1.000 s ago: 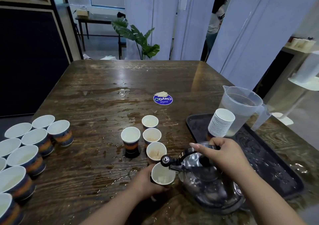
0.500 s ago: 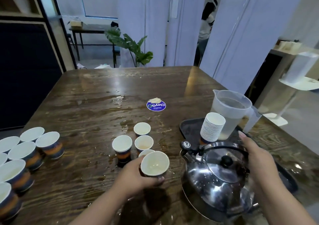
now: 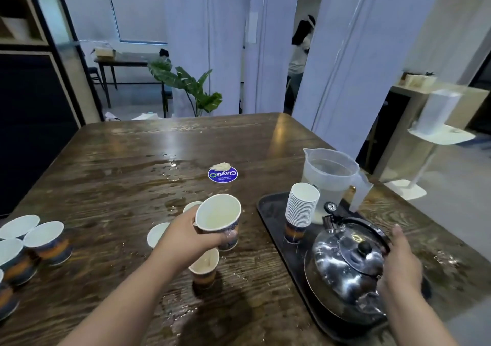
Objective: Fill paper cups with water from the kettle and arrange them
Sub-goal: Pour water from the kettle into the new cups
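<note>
My left hand point(image 3: 183, 236) grips a filled paper cup point(image 3: 218, 219) and holds it in the air above the middle of the wet wooden table point(image 3: 111, 175). Below and around it stand other cups, the nearest one point(image 3: 204, 268) just under my wrist, two more partly hidden behind my hand. The steel kettle point(image 3: 348, 268) sits on the black tray point(image 3: 273, 218) at the right. My right hand point(image 3: 400, 263) grips the kettle's black handle on its right side.
A stack of empty paper cups point(image 3: 301, 211) and a clear plastic jug point(image 3: 330, 178) stand on the tray behind the kettle. Several filled cups point(image 3: 39, 239) are grouped at the table's left edge. A blue round sticker point(image 3: 222, 174) lies mid-table. Water is spilled on the wood.
The kettle has gone from pouring over the cup down onto the tray at the right. My left hand has lifted the filled cup up and away from the table.
</note>
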Available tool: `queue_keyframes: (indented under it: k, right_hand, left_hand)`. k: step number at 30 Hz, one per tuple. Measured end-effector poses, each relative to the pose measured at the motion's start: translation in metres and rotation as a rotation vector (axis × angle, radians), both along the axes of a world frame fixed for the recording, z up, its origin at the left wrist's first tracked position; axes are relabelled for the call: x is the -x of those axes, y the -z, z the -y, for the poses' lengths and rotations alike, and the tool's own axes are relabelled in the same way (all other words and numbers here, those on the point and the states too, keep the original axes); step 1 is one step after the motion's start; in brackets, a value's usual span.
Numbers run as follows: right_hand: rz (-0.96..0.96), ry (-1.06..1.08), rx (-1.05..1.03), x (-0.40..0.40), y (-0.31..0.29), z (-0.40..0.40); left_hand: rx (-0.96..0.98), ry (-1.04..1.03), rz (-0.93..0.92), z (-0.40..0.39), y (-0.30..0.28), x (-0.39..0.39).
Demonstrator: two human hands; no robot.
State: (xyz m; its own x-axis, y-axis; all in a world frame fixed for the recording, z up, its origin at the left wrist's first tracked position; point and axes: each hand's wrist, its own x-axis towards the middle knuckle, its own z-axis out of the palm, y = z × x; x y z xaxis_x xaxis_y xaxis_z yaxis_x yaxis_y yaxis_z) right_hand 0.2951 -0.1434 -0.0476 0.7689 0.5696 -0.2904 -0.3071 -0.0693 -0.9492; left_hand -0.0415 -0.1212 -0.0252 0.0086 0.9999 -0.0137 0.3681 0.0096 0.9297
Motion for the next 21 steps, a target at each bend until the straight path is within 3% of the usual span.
queue_keyframes:
  k: [14,18,21]
  right_hand:
    - [0.006,-0.031,0.038,-0.026,0.052,-0.014]
    - [0.144,-0.113,0.112,-0.028,0.061,-0.015]
    - [0.435,-0.115,0.146,-0.028,0.061,-0.018]
  left_hand:
    - [-0.011,-0.095,-0.029,0.002,-0.001,-0.010]
    - [-0.019,-0.131,-0.028,0.008,-0.005,-0.004]
    - [-0.011,-0.167,-0.021,0.014,-0.003,0.006]
